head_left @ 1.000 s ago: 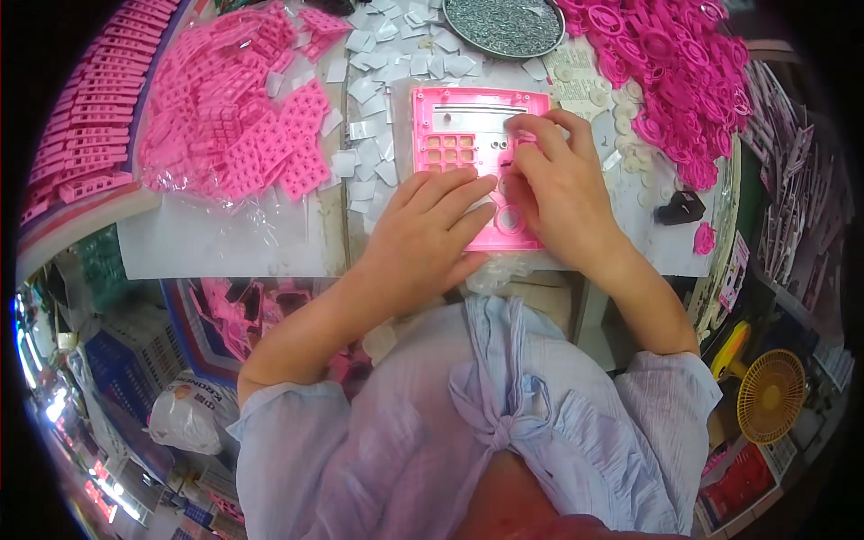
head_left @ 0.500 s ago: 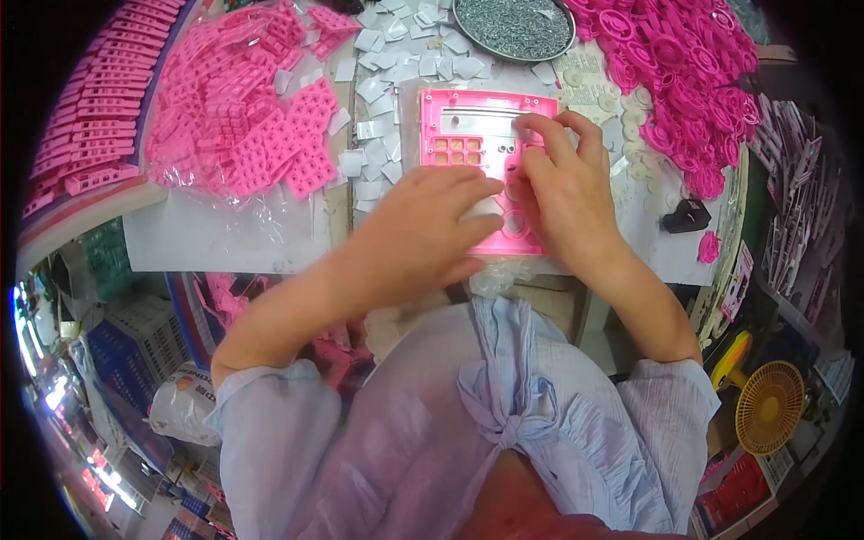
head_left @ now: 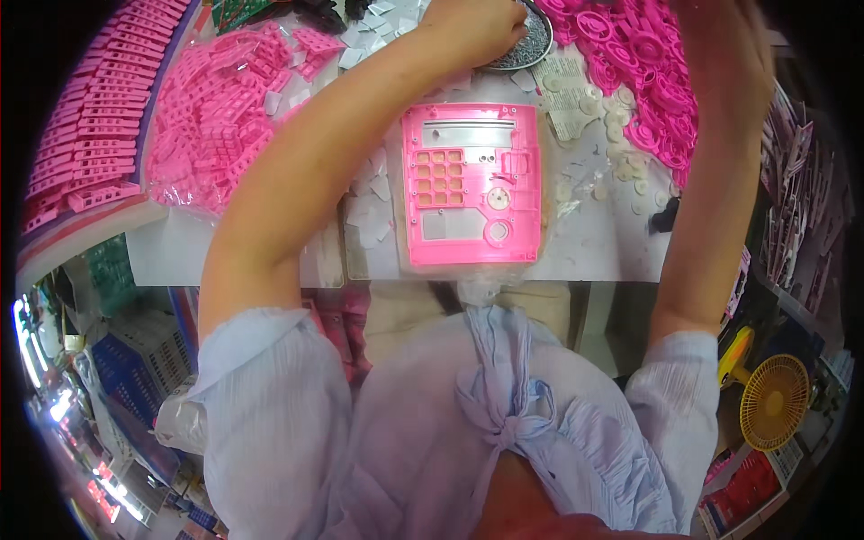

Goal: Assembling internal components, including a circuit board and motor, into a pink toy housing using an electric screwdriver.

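Note:
A pink plastic casing panel (head_left: 520, 234) lies on the table with its inner side up, showing square holes, a silver strip and round openings. No hand touches it. My left hand (head_left: 477, 31) has its fingers curled together at the round dish (head_left: 546, 47) of small grey metal screws (head_left: 526, 52). Whatever is pinched there, if anything, is too small to see. At the upper right my right hand (head_left: 724, 31) is dim and cut by the picture edge beyond the dark pink ring-shaped parts (head_left: 652, 99); its fingers do not show clearly.
Pink grid-like pieces (head_left: 216, 117) lie heaped in clear plastic at the left, beside stacked pink strips (head_left: 99, 108). White square pieces (head_left: 369, 211) and pale round discs (head_left: 621, 117) are scattered about. A yellow fan (head_left: 772, 402) stands at the lower right.
Both hands have left the pink panel. My left hand went forward to the screw dish, my right hand up to the far right. The panel sits slightly nearer and shows fully.

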A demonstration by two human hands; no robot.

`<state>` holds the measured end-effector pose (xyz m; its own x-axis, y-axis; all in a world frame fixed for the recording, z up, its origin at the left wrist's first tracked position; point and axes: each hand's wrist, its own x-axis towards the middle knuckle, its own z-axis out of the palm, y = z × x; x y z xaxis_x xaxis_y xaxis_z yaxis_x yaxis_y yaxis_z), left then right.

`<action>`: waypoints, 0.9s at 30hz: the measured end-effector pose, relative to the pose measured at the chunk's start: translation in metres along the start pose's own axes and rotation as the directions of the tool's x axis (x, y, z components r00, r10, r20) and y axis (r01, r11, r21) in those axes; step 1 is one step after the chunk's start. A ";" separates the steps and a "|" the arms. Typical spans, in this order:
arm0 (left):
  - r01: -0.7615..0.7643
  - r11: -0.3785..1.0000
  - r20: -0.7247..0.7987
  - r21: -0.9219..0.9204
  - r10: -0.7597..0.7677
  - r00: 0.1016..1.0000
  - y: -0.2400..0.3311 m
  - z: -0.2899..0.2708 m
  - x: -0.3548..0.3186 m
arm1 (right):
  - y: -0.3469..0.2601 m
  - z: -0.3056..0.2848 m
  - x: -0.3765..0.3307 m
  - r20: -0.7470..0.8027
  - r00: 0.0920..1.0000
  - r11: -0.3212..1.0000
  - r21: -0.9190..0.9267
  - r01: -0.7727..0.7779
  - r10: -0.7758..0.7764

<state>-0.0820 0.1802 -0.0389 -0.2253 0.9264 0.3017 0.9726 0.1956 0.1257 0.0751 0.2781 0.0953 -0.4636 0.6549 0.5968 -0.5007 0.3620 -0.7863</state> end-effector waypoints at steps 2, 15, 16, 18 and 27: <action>-0.008 0.993 -0.030 0.121 0.012 0.999 -0.006 -0.001 0.001 | 0.000 0.019 0.011 0.258 0.962 0.996 -0.022 -0.088 0.090; -0.005 0.925 -0.070 -0.380 -0.023 0.997 0.092 -0.085 -0.159 | -0.027 -0.007 -0.103 0.595 0.798 0.821 0.406 -0.401 0.095; 0.016 0.882 -0.084 -0.470 -0.062 0.995 0.098 -0.082 -0.165 | -0.034 -0.007 -0.108 0.586 0.803 0.822 0.397 -0.407 0.114; 0.052 0.810 -0.053 -0.584 -0.102 0.993 0.100 -0.075 -0.172 | -0.045 -0.007 -0.117 0.569 0.806 0.831 0.361 -0.424 0.163; 0.020 0.813 -0.166 -0.582 -0.142 0.976 0.104 -0.067 -0.179 | -0.042 0.000 -0.122 0.574 0.800 0.831 0.351 -0.432 0.174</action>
<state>0.0556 0.0128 -0.0168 -0.3675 0.8230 0.4331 0.7529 -0.0101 0.6581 0.1529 0.1831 0.0555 -0.8777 0.2056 0.4329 -0.4720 -0.2147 -0.8550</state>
